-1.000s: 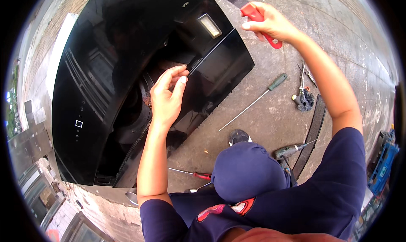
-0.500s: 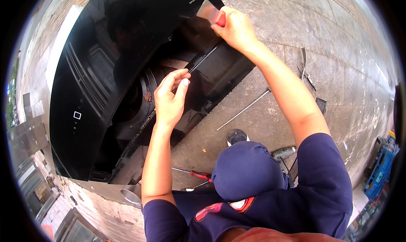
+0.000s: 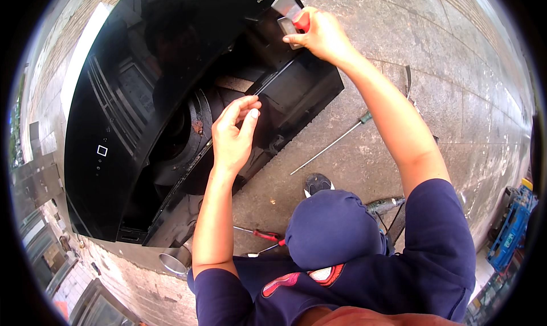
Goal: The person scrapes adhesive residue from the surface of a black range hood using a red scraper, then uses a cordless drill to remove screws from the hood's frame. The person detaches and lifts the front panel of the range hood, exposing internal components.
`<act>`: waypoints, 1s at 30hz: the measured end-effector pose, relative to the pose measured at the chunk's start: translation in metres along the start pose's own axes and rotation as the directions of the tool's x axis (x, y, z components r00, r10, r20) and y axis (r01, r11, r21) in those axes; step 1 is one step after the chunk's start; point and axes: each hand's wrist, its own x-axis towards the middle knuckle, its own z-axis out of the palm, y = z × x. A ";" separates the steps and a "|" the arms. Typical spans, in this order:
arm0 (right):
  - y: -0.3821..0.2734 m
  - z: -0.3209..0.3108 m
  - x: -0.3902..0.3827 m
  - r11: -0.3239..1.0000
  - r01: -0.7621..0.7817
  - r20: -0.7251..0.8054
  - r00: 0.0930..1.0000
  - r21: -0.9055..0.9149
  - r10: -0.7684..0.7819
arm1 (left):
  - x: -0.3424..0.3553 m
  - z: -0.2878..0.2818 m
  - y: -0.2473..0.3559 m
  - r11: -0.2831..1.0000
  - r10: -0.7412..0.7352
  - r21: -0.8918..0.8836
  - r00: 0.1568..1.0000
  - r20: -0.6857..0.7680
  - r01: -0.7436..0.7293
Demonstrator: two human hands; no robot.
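Observation:
A large black glossy range hood lies in front of me, its inside exposed with a round dark opening. My right hand grips a scraper with a red handle and broad metal blade at the hood's far right corner. Beside that handle shows a pale grey rectangular piece; whether it belongs to the hood I cannot tell. My left hand is over the hood's near edge, fingers loosely bent and thumb apart, with nothing visible in it. Contact with the edge is unclear.
On the concrete floor to the right lies a long screwdriver with a dark green handle. Red-handled tools and a power tool are close to my body. A round metal piece stands lower left, blue equipment far right.
The scraper has shifted slightly up and right in my right hand, and the pale grey piece has come into sight. My left hand has moved a little right.

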 end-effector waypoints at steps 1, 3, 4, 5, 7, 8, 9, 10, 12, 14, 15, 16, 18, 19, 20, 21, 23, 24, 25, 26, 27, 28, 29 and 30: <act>-0.005 0.000 -0.003 1.000 -0.021 0.042 0.999 0.020 0.020 | 0.000 0.000 0.000 1.000 -0.003 0.006 1.000 0.015 0.003; 0.000 0.009 -0.003 0.996 -0.063 -0.010 0.998 0.061 0.064 | 0.000 0.001 0.001 1.000 -0.007 0.011 0.999 0.032 0.007; 0.003 0.011 -0.003 0.999 -0.018 -0.037 0.999 0.047 0.019 | 0.000 0.002 0.002 1.000 -0.007 0.010 0.999 0.034 0.007; 0.006 0.012 -0.003 0.999 0.027 -0.063 0.998 0.032 -0.025 | 0.001 0.002 0.003 1.000 -0.006 0.008 0.999 0.036 0.006; 0.006 0.010 0.000 0.996 0.031 -0.021 0.999 0.087 -0.029 | 0.001 0.001 0.001 1.000 -0.004 0.010 0.999 0.033 0.004; 0.008 0.002 0.003 0.988 -0.015 0.045 0.999 0.152 0.009 | 0.001 0.001 0.000 1.000 -0.002 0.010 0.999 0.032 0.001; 0.012 -0.004 0.006 0.975 -0.066 0.114 0.993 0.213 0.042 | 0.001 0.001 0.001 1.000 -0.001 0.008 0.999 0.036 0.001; 0.013 -0.006 0.012 0.953 -0.037 0.071 0.997 0.300 0.017 | 0.000 0.002 0.001 1.000 -0.004 0.008 0.999 0.039 0.004; 0.019 -0.031 0.019 0.926 -0.099 0.169 0.985 0.364 0.039 | 0.001 0.005 0.003 1.000 -0.004 0.003 0.999 0.036 0.004; 0.025 -0.043 0.029 0.740 -0.222 0.239 0.967 0.635 0.085 | 0.003 0.012 0.005 1.000 0.002 -0.008 1.000 0.025 -0.002; -0.010 -0.067 0.024 0.816 -0.328 0.313 0.930 0.476 0.191 | 0.002 0.008 0.005 1.000 0.005 -0.002 1.000 0.020 -0.005; -0.014 -0.078 0.023 0.823 -0.313 0.316 0.933 0.474 0.173 | 0.003 0.010 0.008 1.000 0.017 -0.003 0.999 0.028 -0.017; -0.012 -0.091 0.019 0.829 -0.307 0.299 0.937 0.467 0.178 | 0.007 0.018 0.012 0.999 0.035 -0.009 0.998 0.054 -0.035; -0.003 -0.090 0.014 0.838 -0.224 0.263 0.960 0.497 0.101 | 0.011 0.023 0.016 0.998 0.060 0.012 0.996 0.071 -0.061; 0.011 -0.084 0.007 0.841 -0.141 0.224 0.974 0.522 0.024 | 0.016 0.029 0.021 0.996 0.084 0.031 0.992 0.089 -0.087; 0.022 -0.083 0.001 0.840 -0.056 0.183 0.982 0.539 -0.052 | 0.023 0.036 0.026 0.992 0.110 0.045 0.988 0.108 -0.116; 0.022 -0.081 -0.025 0.839 -0.114 0.239 0.971 0.532 -0.020 | 0.037 0.046 0.028 0.985 0.136 0.091 0.987 0.085 -0.144; 0.026 -0.079 -0.041 0.774 -0.177 0.240 0.970 0.608 0.034 | 0.044 0.056 0.025 0.996 0.063 0.055 0.995 0.081 -0.068; 0.032 -0.071 -0.057 0.691 -0.232 0.247 0.966 0.684 0.081 | 0.051 0.063 0.024 1.000 -0.013 0.029 0.997 0.074 0.011; 0.039 -0.063 -0.074 0.638 -0.257 0.235 0.964 0.726 0.122 | 0.059 0.071 0.026 0.990 -0.127 -0.052 0.985 0.115 0.134; 0.047 -0.056 -0.090 0.588 -0.281 0.222 0.960 0.758 0.172 | 0.068 0.079 0.026 0.955 -0.237 -0.139 0.957 0.169 0.261; 0.054 -0.047 -0.106 0.539 -0.274 0.193 0.960 0.796 0.203 | 0.076 0.089 0.026 0.850 -0.357 -0.325 0.907 0.222 0.414; 0.063 -0.034 -0.119 0.479 -0.261 0.166 0.958 0.838 0.232 | 0.083 0.098 0.025 0.690 -0.461 -0.476 0.838 0.293 0.546; 0.071 -0.021 -0.129 0.455 -0.231 0.130 0.962 0.860 0.242 | 0.087 0.110 0.025 0.635 -0.476 -0.531 0.825 0.304 0.562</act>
